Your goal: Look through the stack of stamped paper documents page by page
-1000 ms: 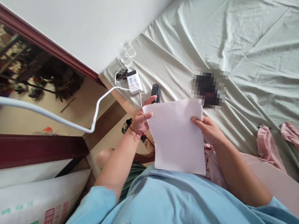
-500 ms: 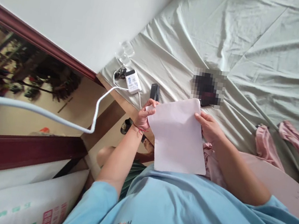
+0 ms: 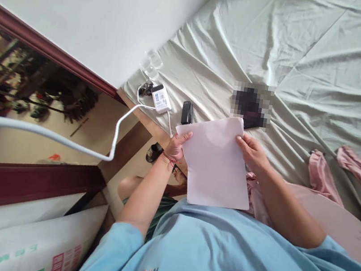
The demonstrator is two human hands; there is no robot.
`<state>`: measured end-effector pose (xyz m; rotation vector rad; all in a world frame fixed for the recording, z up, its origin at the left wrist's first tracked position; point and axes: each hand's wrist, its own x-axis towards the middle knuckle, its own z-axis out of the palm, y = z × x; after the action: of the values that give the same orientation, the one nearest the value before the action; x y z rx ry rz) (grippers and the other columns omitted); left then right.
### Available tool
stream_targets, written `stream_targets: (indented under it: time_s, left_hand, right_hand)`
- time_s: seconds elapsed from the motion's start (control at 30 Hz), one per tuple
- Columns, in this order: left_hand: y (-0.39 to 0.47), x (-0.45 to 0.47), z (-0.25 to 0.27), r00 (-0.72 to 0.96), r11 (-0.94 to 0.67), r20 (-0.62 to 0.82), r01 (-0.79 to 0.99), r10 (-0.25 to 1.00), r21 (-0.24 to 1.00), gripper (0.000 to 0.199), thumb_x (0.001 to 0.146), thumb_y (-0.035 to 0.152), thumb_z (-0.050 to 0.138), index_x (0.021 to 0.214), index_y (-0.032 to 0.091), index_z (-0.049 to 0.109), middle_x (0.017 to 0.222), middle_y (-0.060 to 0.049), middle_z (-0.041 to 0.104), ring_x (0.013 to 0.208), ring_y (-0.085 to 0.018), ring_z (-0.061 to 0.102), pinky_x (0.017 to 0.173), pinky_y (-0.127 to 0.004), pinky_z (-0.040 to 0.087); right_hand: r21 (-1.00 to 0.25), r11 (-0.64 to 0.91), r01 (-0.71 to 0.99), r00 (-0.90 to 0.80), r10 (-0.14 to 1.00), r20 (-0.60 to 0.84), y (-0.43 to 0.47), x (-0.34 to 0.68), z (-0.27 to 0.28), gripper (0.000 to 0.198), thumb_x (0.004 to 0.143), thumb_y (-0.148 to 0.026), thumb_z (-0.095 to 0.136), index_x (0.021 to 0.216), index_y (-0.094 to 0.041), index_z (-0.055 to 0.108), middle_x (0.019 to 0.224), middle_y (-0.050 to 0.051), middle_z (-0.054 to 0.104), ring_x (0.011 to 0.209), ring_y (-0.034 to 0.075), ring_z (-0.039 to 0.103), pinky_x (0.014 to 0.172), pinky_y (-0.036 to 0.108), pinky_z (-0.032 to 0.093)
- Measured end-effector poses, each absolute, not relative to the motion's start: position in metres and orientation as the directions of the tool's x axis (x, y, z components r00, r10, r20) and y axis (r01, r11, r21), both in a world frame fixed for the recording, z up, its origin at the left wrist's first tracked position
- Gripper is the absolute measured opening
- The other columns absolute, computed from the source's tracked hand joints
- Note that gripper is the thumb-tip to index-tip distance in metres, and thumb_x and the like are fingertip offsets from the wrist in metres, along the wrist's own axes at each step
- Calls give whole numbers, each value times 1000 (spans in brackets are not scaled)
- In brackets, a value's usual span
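A blank, pale pinkish-white sheet of paper point(image 3: 217, 163) with rounded corners is held in front of my body, its lower edge by my blue shirt. My left hand point(image 3: 177, 146) grips its left edge near the upper corner, thumb on top and fingers behind. On the opposite edge, my right hand point(image 3: 254, 153) pinches the sheet near its upper right corner. Just beyond the left hand lies a black object resembling a stapler point(image 3: 187, 112). Whether the paper is one sheet or a few, I cannot tell.
A wrinkled pale green sheet point(image 3: 300, 58) covers the bed. On it lie a white adapter box point(image 3: 161, 98) with a cable point(image 3: 64, 138), a blurred dark item point(image 3: 250, 107) and pink cloth point(image 3: 323, 179). White sacks point(image 3: 33, 235) stand at lower left.
My left hand has shifted slightly down and right along the paper's edge, its fingers now mostly behind the sheet. The paper's upper edge has risen a little.
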<state>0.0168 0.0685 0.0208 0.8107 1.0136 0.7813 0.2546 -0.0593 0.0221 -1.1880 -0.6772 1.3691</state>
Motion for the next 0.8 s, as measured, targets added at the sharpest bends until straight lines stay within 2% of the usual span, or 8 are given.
stream_targets:
  time_s: [0.1, 0.2, 0.37, 0.5, 0.63, 0.8]
  left_hand:
    - [69, 16, 20, 271, 487, -431, -191, 861, 852, 53, 51, 40, 100, 93, 17, 77, 89, -7, 80, 109, -34, 75, 103, -47, 59]
    - [70, 14, 19, 240, 506, -460, -191, 855, 841, 48, 54, 37, 100, 93, 17, 78, 89, -7, 80, 107, -33, 76, 104, -47, 58]
    - [70, 16, 17, 219, 549, -514, -145, 829, 823, 47, 59, 35, 97, 96, 14, 76, 88, -9, 80, 101, -33, 76, 97, -48, 60]
    - [70, 16, 14, 190, 542, -520, -86, 833, 836, 46, 57, 38, 97, 86, 14, 71, 77, -6, 75, 79, -25, 74, 80, -39, 60]
    - [73, 9, 9, 116, 421, -415, -30, 902, 906, 36, 58, 34, 92, 71, 15, 64, 64, 2, 66, 59, -12, 60, 62, -24, 49]
    - [81, 8, 8, 7, 424, -425, 61, 905, 903, 24, 59, 25, 84, 62, 15, 63, 55, 4, 60, 52, -10, 52, 52, -22, 41]
  right_hand:
    - [-917, -182, -355, 149, 957, -248, -59, 254, 22, 56, 77, -75, 74, 99, -24, 70, 79, 1, 72, 65, 19, 64, 62, 30, 52]
    - [-941, -187, -282, 177, 954, -243, -58, 254, 19, 55, 80, -77, 69, 94, -24, 67, 75, 0, 68, 63, 17, 59, 60, 29, 49]
    - [-967, -235, 95, 297, 934, -198, -55, 257, 8, 53, 90, -73, 55, 71, -23, 52, 60, -2, 48, 56, 14, 40, 51, 27, 29]
    - [-920, -275, 280, 354, 920, -167, -52, 259, 5, 51, 93, -65, 49, 63, -24, 40, 56, -1, 42, 57, 15, 38, 53, 29, 27]
    - [-904, -297, 309, 367, 914, -175, -51, 258, 6, 47, 93, -58, 46, 61, -25, 41, 55, -1, 41, 57, 15, 39, 54, 30, 27]
    - [-911, -289, 295, 357, 917, -175, -51, 256, 6, 42, 91, -55, 46, 63, -24, 45, 55, -1, 42, 57, 15, 40, 55, 30, 27]
